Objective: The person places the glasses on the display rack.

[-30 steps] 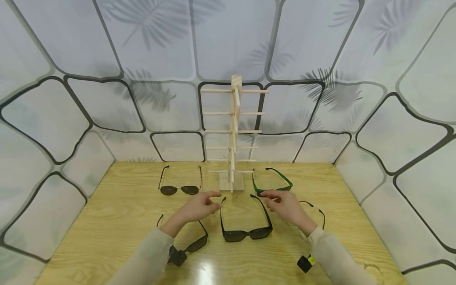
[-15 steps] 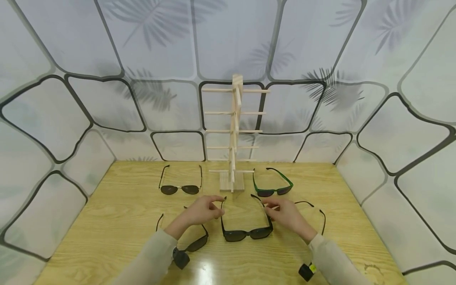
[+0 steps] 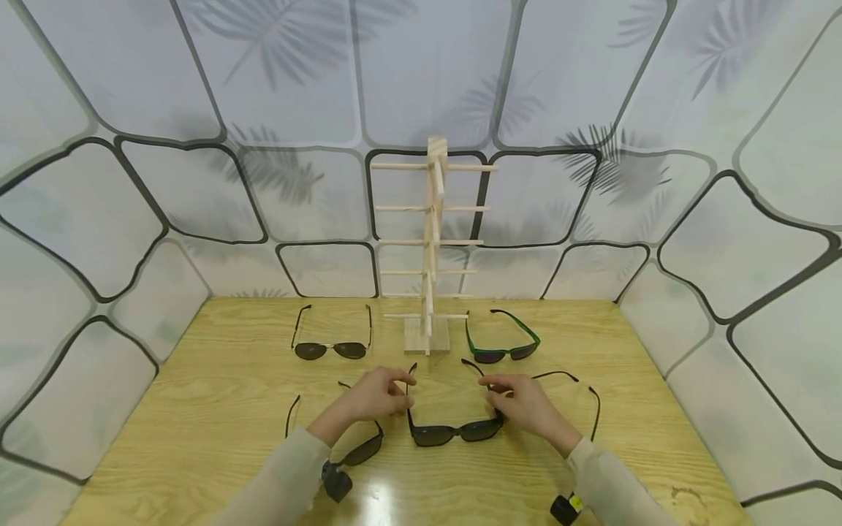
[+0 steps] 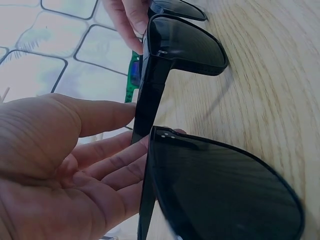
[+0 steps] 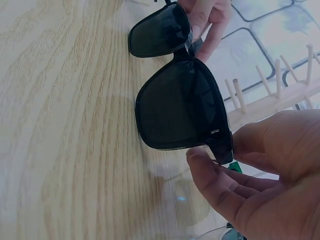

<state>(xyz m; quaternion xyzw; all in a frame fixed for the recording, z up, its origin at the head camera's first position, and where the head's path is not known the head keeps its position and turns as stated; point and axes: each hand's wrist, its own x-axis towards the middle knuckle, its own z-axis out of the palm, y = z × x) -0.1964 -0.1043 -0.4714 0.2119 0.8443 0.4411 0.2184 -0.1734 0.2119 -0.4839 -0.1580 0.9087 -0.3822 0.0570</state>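
Black sunglasses (image 3: 456, 433) lie in the middle of the table with their temples pointing away from me. My left hand (image 3: 376, 394) is at their left temple; in the left wrist view its thumb tip meets the temple (image 4: 150, 95), with fingers curving behind. At the other side, my right hand (image 3: 522, 405) pinches the right temple near the hinge, its fingers on both sides of it in the right wrist view. A second dark pair (image 3: 363, 451) lies partly hidden beneath my left wrist. Thin-framed glasses (image 3: 597, 416) are mostly covered by my right forearm.
A wooden display rack (image 3: 430, 241) with several crossbars stands at the back centre. Aviator sunglasses (image 3: 331, 351) lie to its left and green-framed sunglasses (image 3: 503, 355) to its right. Patterned walls enclose the wooden table (image 3: 197, 409) on the back and sides.
Both hands have come down toward the middle black sunglasses and now hold their temples. The right hand has moved away from the green-framed pair. The glasses themselves have not visibly moved.
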